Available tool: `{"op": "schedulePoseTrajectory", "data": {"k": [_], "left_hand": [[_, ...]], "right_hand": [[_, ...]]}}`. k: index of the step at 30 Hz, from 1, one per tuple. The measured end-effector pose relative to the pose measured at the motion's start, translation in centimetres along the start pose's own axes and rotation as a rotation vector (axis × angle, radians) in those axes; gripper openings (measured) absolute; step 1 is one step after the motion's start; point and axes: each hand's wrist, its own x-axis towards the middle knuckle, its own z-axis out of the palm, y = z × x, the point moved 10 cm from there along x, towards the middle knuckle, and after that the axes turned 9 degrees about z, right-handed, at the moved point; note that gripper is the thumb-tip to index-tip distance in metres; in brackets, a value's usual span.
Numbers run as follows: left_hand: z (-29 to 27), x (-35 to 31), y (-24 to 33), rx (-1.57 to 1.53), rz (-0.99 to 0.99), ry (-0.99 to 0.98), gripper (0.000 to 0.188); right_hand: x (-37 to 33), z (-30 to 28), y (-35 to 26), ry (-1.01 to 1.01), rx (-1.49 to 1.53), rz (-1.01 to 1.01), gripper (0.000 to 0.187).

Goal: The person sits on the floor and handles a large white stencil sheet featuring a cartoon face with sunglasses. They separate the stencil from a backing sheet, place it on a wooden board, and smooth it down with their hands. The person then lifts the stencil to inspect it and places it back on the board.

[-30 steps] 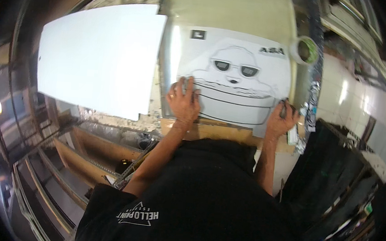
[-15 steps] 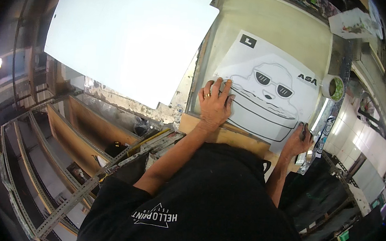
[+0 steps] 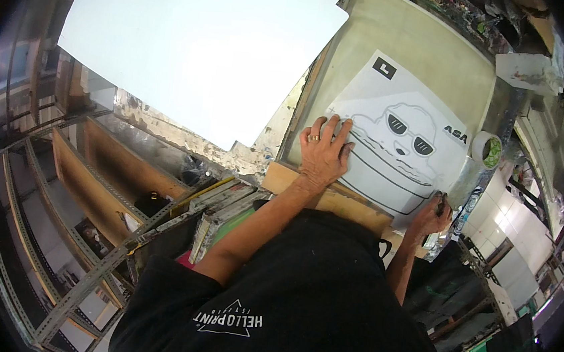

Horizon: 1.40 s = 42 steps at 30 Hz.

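Observation:
A white paper sheet (image 3: 396, 169) printed with a black line drawing of a face in sunglasses lies on a pale green screen (image 3: 414, 47) in a wooden frame (image 3: 334, 197). My left hand (image 3: 324, 154), with a ring on one finger, lies flat with fingers spread on the sheet's left edge. At the sheet's lower right corner, my right hand (image 3: 431, 216) has its fingers curled. Whether it grips the corner or something small and dark is unclear.
A roll of tape (image 3: 486, 149) sits just right of the sheet. A large white board (image 3: 200, 41) lies to the left of the screen. Metal and wooden shelves (image 3: 94, 180) run below on the left. A white box (image 3: 526, 68) stands at the far right.
The view has swung, so the sheet now sits further right and tilted. Both hands have stayed on the sheet, with the right one now curled at its lower right corner.

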Motion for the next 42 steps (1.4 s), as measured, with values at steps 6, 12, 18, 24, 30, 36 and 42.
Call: {"op": "schedulePoseTrajectory", "data": {"k": [6,12,18,24,30,36,42], "left_hand": [[-0.1,-0.1,0.1,0.023,0.008,0.000,0.053],[-0.6,0.1,0.6,-0.003,0.001,-0.043,0.054],[-1.0,-0.1,1.4,0.031,0.018,-0.032,0.055],[-0.8,-0.4,1.6,0.068,0.031,-0.019,0.057],[-0.5,-0.4,2.5,0.098,0.043,-0.026,0.058],[-0.9,0.1,1.2,0.019,-0.028,-0.051,0.056],[-9.4,3.4,4.3,-0.243,-0.016,0.216,0.044]], "right_hand": [[1.1,1.4,2.8,-0.168,0.054,0.197,0.021],[2.2,1.1,1.8,-0.222,-0.081,0.189,0.023],[3.2,-1.8,-2.7,-0.102,-0.231,0.031,0.020],[-0.8,-0.5,-12.3,-0.281,0.168,-0.474,0.032],[-4.4,3.3,-14.8,-0.571,0.033,-0.557,0.037],[-4.5,4.7,-14.0,-0.546,0.024,-0.526,0.039],[-4.4,5.2,-14.5,-0.579,-0.033,-0.518,0.039]]}}
